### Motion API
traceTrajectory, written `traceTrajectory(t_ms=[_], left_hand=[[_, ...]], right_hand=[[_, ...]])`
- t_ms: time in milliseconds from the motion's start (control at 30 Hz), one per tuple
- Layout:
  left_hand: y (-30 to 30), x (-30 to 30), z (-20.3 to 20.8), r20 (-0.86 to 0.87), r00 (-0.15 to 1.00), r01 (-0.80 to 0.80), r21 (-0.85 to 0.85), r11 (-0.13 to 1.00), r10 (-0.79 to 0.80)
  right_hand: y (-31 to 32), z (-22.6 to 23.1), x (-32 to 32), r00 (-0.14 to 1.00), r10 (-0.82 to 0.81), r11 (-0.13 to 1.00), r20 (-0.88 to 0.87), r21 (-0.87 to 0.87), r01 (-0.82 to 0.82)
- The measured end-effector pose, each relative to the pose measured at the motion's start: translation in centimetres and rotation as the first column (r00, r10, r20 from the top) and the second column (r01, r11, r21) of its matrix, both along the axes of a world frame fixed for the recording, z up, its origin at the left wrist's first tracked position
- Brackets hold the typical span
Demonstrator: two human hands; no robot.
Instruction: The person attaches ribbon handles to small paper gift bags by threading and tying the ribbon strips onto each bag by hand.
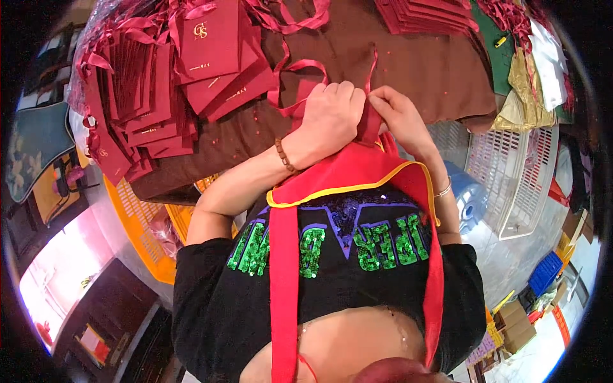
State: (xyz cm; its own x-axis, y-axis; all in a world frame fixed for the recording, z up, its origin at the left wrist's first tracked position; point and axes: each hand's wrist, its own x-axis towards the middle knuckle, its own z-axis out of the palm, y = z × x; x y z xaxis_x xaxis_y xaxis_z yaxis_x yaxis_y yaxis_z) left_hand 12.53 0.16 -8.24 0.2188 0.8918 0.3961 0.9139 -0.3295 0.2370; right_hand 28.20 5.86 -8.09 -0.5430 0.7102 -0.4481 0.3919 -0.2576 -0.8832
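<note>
Red apron straps [284, 287] lie nearest the camera, over a black shirt [211, 306] with green sequins; beyond them the apron [348, 167] bunches below the hands, smooth and edged in yellow piping. Clock directions take 12 as the bench's far edge.

Dark red bag [369, 126] is found between the two hands, mostly covered. It sits at about 4 o'clock from the left hand [332, 115] and 8 o'clock from the right hand [401, 121], just beside both; neither is clearly nearer. Its long axis cannot be established. A thin ribbon [373, 62] stands up at 12 o'clock from it.

Left fingers are curled, knuckles upward; what they grip cannot be told. Right fingers are narrow, thumb near forefinger, at the bag's edge; a pinch cannot be confirmed.

Brown cloth covers the bench [434, 76]. At 11 o'clock lies a stack of bags [217, 48], flat, rectangular and apparently stiff, with glossy ribbon loops. Slotted plastic crates stand at 3 o'clock, white [501, 169], and 8 o'clock, yellow [150, 233].
</note>
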Motion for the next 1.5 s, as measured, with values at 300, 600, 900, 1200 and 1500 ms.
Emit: traceTrajectory(t_ms=[300, 600, 900, 1200, 1500], left_hand=[[-0.1, 0.2, 1.3, -0.097, 0.995, 0.032, 0.010, 0.999, -0.031], [-0.9, -2.5, 1.4, 0.191, 0.977, 0.148, -0.262, 0.954, -0.099], [0.7, -4.2, 2.6, 0.113, 0.989, 0.128, -0.384, 0.914, -0.091], [0.6, -3.2, 1.5, 0.014, 0.996, 0.087, -0.168, 0.982, -0.086], [1.3, -3.9, 1.9, 0.241, 0.965, 0.184, -0.328, 0.927, -0.106]], right_hand=[[-1.0, -0.3, 0.0, 0.998, -0.005, 0.966, -0.064, 0.258, 0.022], [-1.3, 0.0, -0.1, 0.999, 0.033, 0.979, -0.006, 0.203, -0.031], [-1.5, -1.5, -0.1, 0.991, 0.026, 0.965, -0.130, 0.262, 0.009], [-1.3, -0.7, -0.2, 0.998, 0.005, 0.970, -0.057, 0.243, 0.009], [-1.3, -1.5, 0.2, 0.987, 0.013, 0.978, -0.158, 0.206, 0.020]])
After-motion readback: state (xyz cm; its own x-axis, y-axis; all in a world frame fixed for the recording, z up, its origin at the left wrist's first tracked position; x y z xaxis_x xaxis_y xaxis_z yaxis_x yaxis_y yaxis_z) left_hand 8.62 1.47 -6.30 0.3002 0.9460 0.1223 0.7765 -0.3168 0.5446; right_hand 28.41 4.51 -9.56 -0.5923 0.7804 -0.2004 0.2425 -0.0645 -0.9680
